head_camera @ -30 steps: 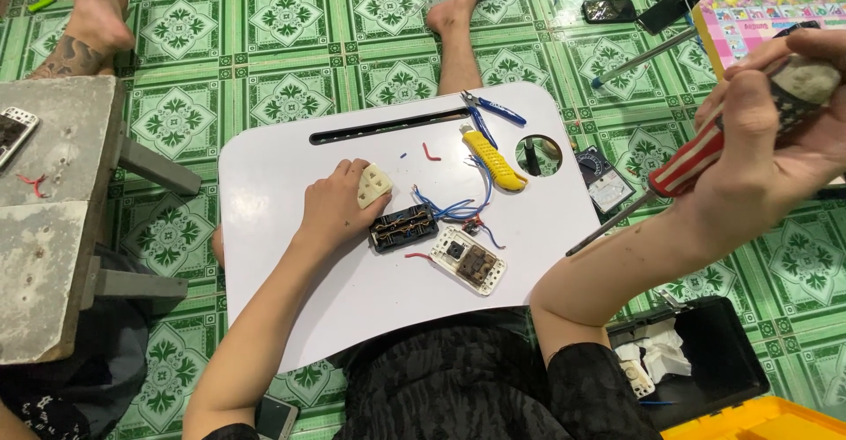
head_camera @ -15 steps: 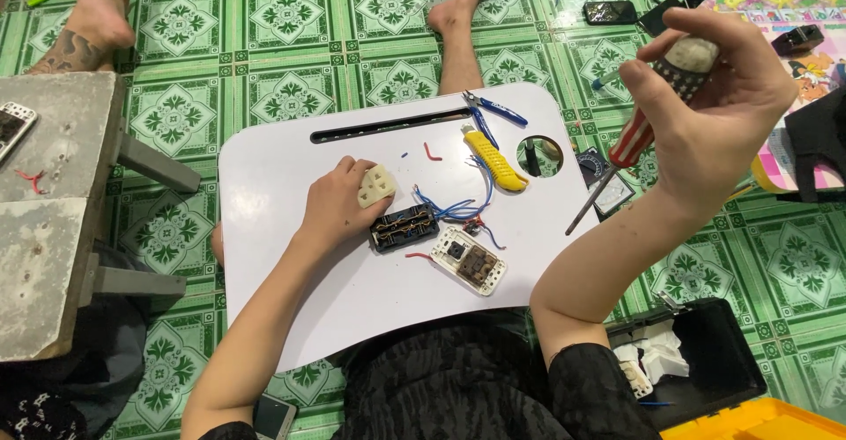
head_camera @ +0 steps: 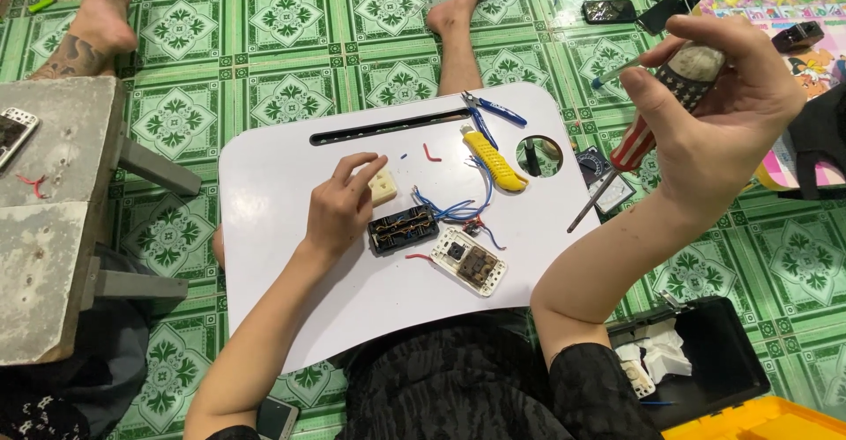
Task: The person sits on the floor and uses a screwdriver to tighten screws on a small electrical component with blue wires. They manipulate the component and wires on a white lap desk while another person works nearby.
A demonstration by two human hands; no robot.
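My left hand [head_camera: 342, 205] rests on the white lap tray [head_camera: 282, 255], fingers on a small cream switch block [head_camera: 382, 188]. Just right of it lie a black socket module [head_camera: 404, 229] with blue wires [head_camera: 458, 208] and a white socket plate [head_camera: 470, 261]. My right hand [head_camera: 718, 105] is raised above the tray's right edge. It grips two screwdrivers: one with a red and white striped handle [head_camera: 631, 145], its shaft pointing down to the left, and a thin one with a blue tip [head_camera: 617, 73].
A yellow utility knife [head_camera: 494, 160] and blue-handled pliers [head_camera: 483, 114] lie on the tray's far side. A black and yellow toolbox [head_camera: 705, 369] stands open at lower right. A grey stool [head_camera: 53, 220] with a phone stands left. Another person's foot [head_camera: 97, 17] rests on the green tiles.
My right hand has swung leftward from the far right toward the tray, turning the screwdrivers in its grip. My left hand has stayed on the cream block.
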